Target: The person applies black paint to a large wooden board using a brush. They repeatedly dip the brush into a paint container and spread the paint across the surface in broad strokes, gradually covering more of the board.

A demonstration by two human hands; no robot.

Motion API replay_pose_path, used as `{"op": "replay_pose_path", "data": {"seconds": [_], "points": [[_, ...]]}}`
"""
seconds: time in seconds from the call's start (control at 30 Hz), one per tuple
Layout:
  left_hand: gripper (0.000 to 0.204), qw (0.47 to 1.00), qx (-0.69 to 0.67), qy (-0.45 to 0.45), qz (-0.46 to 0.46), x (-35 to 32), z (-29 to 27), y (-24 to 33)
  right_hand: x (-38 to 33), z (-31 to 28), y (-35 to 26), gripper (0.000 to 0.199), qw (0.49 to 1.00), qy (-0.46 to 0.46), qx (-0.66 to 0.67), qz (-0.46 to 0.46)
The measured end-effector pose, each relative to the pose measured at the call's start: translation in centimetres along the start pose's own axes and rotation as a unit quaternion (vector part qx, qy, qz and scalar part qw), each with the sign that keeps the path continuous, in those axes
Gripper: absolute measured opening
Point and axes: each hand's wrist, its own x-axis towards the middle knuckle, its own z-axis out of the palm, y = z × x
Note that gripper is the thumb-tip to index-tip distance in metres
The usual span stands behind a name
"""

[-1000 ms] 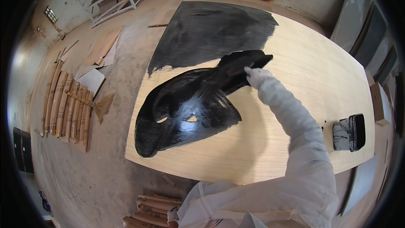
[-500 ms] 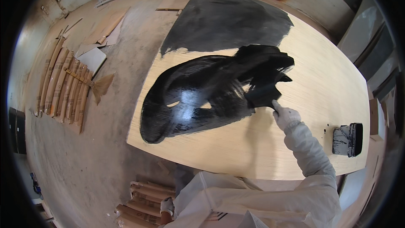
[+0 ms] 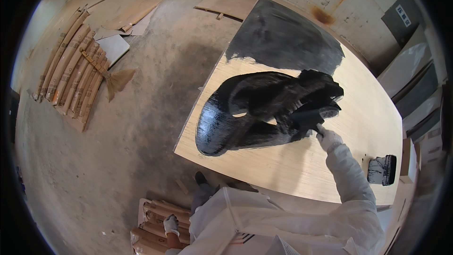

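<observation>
Gripping a dark-handled spreading tool (image 3: 319, 129) right of the frame's centre, by fingers clamped round its handle in the gloved right hand (image 3: 329, 140). Resting at the lower margin of wet-looking black coating (image 3: 264, 85) on the pale worktop (image 3: 278, 174), with a blade hard to make out against it. Holding the gloved left hand (image 3: 171, 225) at the lower left, over paper-wrapped rolls (image 3: 152, 239), with curled fingers; cannot tell whether around anything.

Likely to leave pale gaps (image 3: 239, 114) near the centre by spreading too thinly. Could soil the glove by dipping the wrist into wet coating. Might knock the smeared tub (image 3: 379, 171) at the right, near the worktop's edge, by swinging the sleeve (image 3: 347, 172) outward. Liable to ridge beside the duller dark patch (image 3: 288, 33) at the upper right from uneven pressure.
</observation>
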Motion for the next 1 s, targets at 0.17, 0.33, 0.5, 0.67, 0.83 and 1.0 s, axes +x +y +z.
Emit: {"op": "replay_pose_path", "data": {"seconds": [0.17,0.33,0.5,0.67,0.83,1.0], "points": [[0.029,0.993,0.114,0.009,-0.043,-0.4,1.2,1.3,11.7,-0.6,-0.2,0.060,0.996,0.082,0.033,-0.014],[0.028,0.998,0.061,-0.035,0.000,2.4,1.2,1.3,17.5,-4.1,-12.2,0.066,0.992,0.062,0.072,-0.078],[0.018,0.998,0.040,-0.041,0.027,3.5,2.0,1.5,11.7,-4.8,-25.9,0.061,0.988,0.023,-0.016,-0.153],[0.019,0.997,0.034,0.001,0.076,2.9,2.1,1.6,8.7,-5.3,-26.9,0.060,0.988,0.017,-0.051,-0.147],[0.018,0.999,0.020,-0.026,0.028,3.0,1.7,-3.0,15.7,-5.0,-28.7,0.059,0.989,0.067,0.001,-0.132],[0.026,0.999,0.008,0.018,-0.039,0.5,1.8,-5.7,9.4,-3.8,-31.8,0.049,0.964,0.038,-0.060,-0.255]]}}
